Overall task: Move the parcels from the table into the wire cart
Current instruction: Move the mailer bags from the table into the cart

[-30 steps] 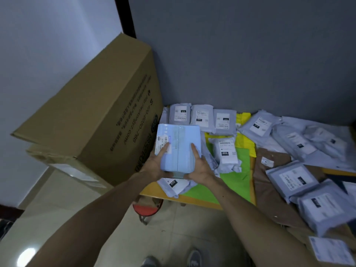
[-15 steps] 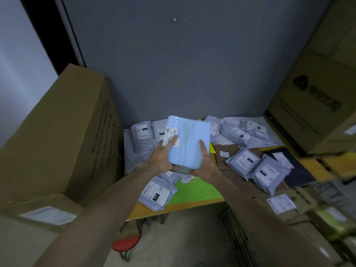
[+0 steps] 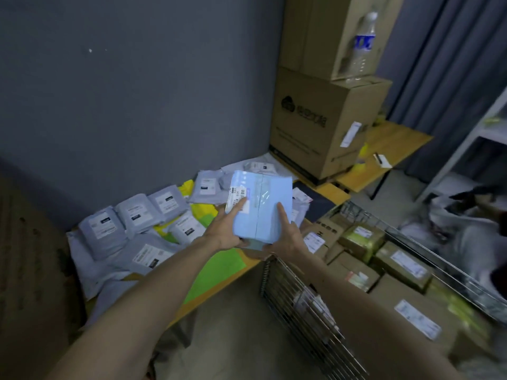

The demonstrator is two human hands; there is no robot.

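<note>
both bare forearms reach forward and converge. the left hand [image 3: 226, 233] and right hand [image 3: 286, 235] sit side by side, gripping the lower edge of a blue parcel [image 3: 263, 204] between them. one of each hand's fingers [image 3: 238, 209] lies straight up its front; the rest are hidden behind.

Blue parcel [image 3: 260, 207], gripped by left hand [image 3: 225, 231] and right hand [image 3: 285, 234], was carried rightward — from over the left end of the bench [image 3: 332, 191] to its right corner, beside the wire cart [image 3: 301, 305]. View swung right — brown boxes [image 3: 397, 267] in the cart appeared.
</note>
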